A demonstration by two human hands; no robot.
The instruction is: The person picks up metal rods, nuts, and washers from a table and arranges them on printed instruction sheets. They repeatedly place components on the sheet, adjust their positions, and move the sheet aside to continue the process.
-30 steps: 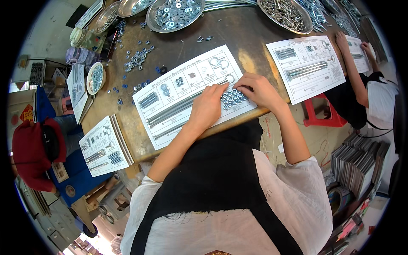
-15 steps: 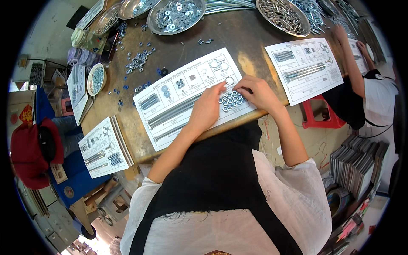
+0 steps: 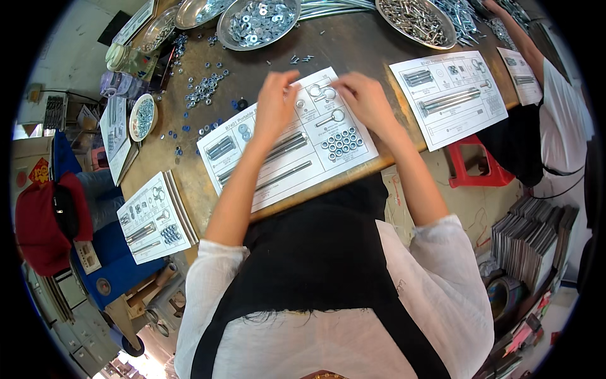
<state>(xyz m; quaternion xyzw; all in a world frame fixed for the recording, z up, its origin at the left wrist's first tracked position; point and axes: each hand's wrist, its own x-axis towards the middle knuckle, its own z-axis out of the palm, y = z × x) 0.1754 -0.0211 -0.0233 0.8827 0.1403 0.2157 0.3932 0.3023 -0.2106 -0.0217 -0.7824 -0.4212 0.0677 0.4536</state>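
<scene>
A white printed hardware sheet (image 3: pixel 290 192) lies slanted on the table in front of me, its near edge close to the table edge. Long rods, rings and a cluster of round nuts (image 3: pixel 343 143) show on it; whether these are pictures or real parts, I cannot tell. My left hand (image 3: pixel 276 104) is over the sheet's upper middle, index finger and thumb apart. At the upper right corner, by the rings (image 3: pixel 325 93), hovers my right hand (image 3: pixel 366 100), fingers bent and loosely apart. I see nothing held in either hand.
Metal bowls of washers (image 3: pixel 257 25) and small screws (image 3: pixel 416 22) stand at the back. Loose nuts (image 3: pixel 203 88) are scattered left. A second sheet (image 3: pixel 448 104) lies right, near a co-worker's arm (image 3: pixel 527 38). Stacked sheets (image 3: pixel 154 218) sit at left, a red stool (image 3: pixel 470 167) below right.
My hands have lifted off the sheet's right part and moved toward its far edge, farther apart. The nuts and a ring now show uncovered. The co-worker's arm has reached farther back.
</scene>
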